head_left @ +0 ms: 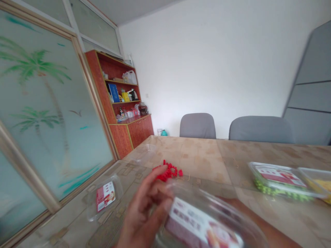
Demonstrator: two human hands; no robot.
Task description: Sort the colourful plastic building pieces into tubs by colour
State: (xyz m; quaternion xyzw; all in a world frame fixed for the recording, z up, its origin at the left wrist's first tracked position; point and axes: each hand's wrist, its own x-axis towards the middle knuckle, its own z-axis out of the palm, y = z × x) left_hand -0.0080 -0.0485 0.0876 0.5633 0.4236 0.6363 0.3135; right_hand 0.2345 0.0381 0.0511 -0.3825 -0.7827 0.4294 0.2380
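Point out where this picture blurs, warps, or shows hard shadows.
Head view: the left hand and clear container are blurred, the label print smeared. Head view: bookcase and gray cabinet lean outward, probably wide-angle stretch. Head view: the white wall is softly lit, without hard-edged shadows.

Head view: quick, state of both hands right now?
Left hand: closed on the edge of a clear labelled lid.
Right hand: mostly hidden behind the lid; open or closed cannot be told.

Container [204, 224] before pieces [170, 173], chairs [198, 124] behind table [204, 160]
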